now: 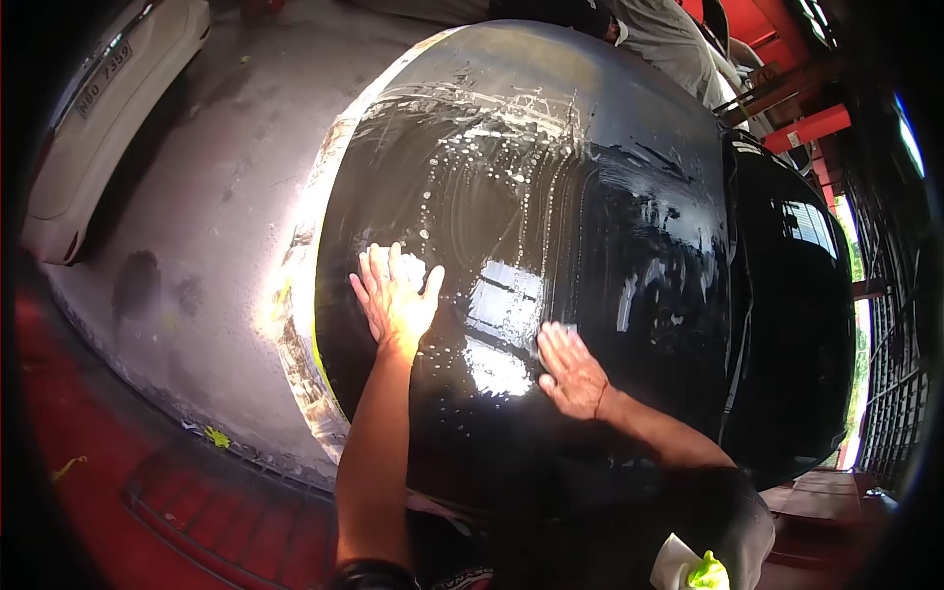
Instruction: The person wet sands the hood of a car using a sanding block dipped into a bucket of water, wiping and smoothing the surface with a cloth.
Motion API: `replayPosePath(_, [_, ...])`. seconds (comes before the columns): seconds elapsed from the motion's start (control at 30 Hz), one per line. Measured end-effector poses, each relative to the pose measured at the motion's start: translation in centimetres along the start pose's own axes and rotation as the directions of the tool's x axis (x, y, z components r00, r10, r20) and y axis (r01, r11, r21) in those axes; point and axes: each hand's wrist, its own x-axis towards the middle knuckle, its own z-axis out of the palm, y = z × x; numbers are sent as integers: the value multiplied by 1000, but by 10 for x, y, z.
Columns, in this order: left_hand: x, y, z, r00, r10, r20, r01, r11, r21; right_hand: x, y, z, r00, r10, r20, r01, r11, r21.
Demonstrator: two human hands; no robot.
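Observation:
A glossy black car panel (649,383), wet and streaked with water, fills the middle of the view. My left hand (395,295) lies flat on it near its left edge, fingers spread and nothing under them that I can see. Farther right, my right hand (572,372) presses on the panel with its fingers together. A small grey edge, apparently of a thin pad, peeks out at those fingertips; most of it is hidden. Water beads and drag marks run across the surface beyond both hands. Greyish, duller paint shows at the far end.
Masking paper (293,344) borders the panel's left edge. A white car (128,108) stands at the upper left on the grey floor (236,147). Another person's light trousers (669,49) show at the far end. A dark glossy section (792,295) adjoins on the right.

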Motion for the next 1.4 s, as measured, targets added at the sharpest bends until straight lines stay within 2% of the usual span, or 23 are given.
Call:
replayPosePath(0.03, [3,2,-2,1000,6,-6,-6,1000,-1,-16,-4,1,992,-51,112,47,998,38])
replayPosePath(0.07, [3,0,1,999,23,-34,-22,999,37,-7,22,-7,988,-131,82,129,991,21])
replayPosePath(0.1, [4,2,2,999,28,-35,-27,999,34,23,50,-20,996,-86,5,86,995,-45])
replayPosePath(0.2, [1,0,4,999,15,-52,-14,1000,16,153,188,-39,926,196,-323,-260,951,-170])
replayPosePath(0.23, [1,1,6,999,8,-53,-7,1000,13,181,198,-52,873,317,-370,-377,921,-100])
replayPosePath(0.3, [1,0,4,999,12,-38,-11,1000,8,182,190,-43,860,330,-390,-408,903,-135])
replayPosePath(0.4, [1,-8,10,998,45,-50,-45,999,-3,58,73,-8,961,78,-264,-128,976,-176])
replayPosePath(0.43, [1,-4,6,998,41,-42,-41,999,-2,12,35,1,989,18,-144,-34,993,-113])
replayPosePath(0.5, [-1,-2,8,998,44,-49,-44,999,3,-18,27,-14,998,-8,59,7,1000,4])
replayPosePath(0.53, [-1,-5,13,997,52,-63,-51,999,8,-4,56,-18,999,-31,-40,26,994,-106])
replayPosePath(0.6, [5,-4,11,994,67,-92,-63,997,42,66,133,-34,975,135,-179,-159,979,-129])
replayPosePath(0.67, [0,7,0,1000,17,-23,-16,999,45,157,222,-56,880,364,-305,-399,915,-60])
replayPosePath(0.7, [1,8,6,1000,10,-29,-9,999,52,197,253,-69,829,461,-316,-515,850,-114])
replayPosePath(0.77, [0,3,6,997,56,-57,-53,997,54,220,255,-73,763,517,-387,-579,813,-56])
replayPosePath(0.87, [3,6,-1,997,61,-42,-59,996,62,140,202,-42,896,300,-328,-346,934,-90])
replayPosePath(0.93, [1,9,-2,1000,26,-2,-25,996,83,67,139,-15,947,171,-271,-206,973,-107])
replayPosePath(0.97, [1,9,-2,1000,30,-1,-30,996,84,56,136,-14,961,144,-236,-176,977,-123])
replayPosePath(1.03, [1,7,2,999,35,-17,-34,998,57,89,173,-30,956,146,-256,-186,972,-143])
replayPosePath(1.13, [0,8,-4,1000,9,-7,-9,998,60,203,265,-78,879,348,-326,-401,910,-109])
replayPosePath(1.17, [2,11,0,1000,1,2,-1,999,41,232,279,-88,819,448,-358,-488,873,-23])
replayPosePath(1.23, [-4,8,2,1000,-5,2,5,998,57,246,274,-85,756,497,-426,-542,840,19])
replayPosePath(1.33, [1,12,0,1000,9,7,-9,999,46,173,209,-50,919,168,-357,-246,952,-184])
replayPosePath(1.4, [1,13,-1,1000,6,20,-7,999,53,110,143,-27,956,-7,-293,-45,984,-171])
